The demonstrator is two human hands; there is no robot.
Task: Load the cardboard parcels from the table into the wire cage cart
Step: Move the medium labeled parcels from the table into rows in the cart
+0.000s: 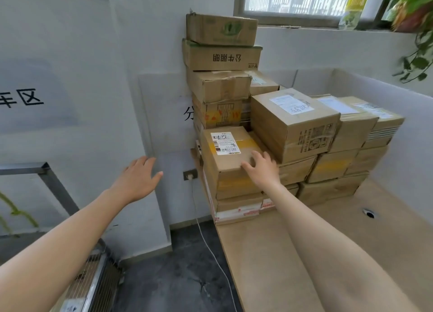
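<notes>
Nearest to me, lower left: corner of the wire cage cart (95,274), grey mesh and a metal frame, one labelled box visible inside, low down. To the right, the tan table (281,260), its near part bare. My left hand (138,180) is in the air in front of the white wall, fingers straight and relaxed, holding nothing, apart from the boxes. My right hand (260,168) rests on the top near corner of the front parcel (230,165), fingers spread and laid flat, not wrapped round it. This parcel: plain brown cardboard, yellow tape band, white shipping label with barcode on top; it sits on flatter boxes at the table's left edge. Just right of it and higher, a large brown carton (293,126) with a white label and black handling symbols. Further right, more taped boxes in rows. Behind, a tall column of cartons (221,58) leans on the wall. Beyond that, a window sill with a green plant (414,11).
</notes>
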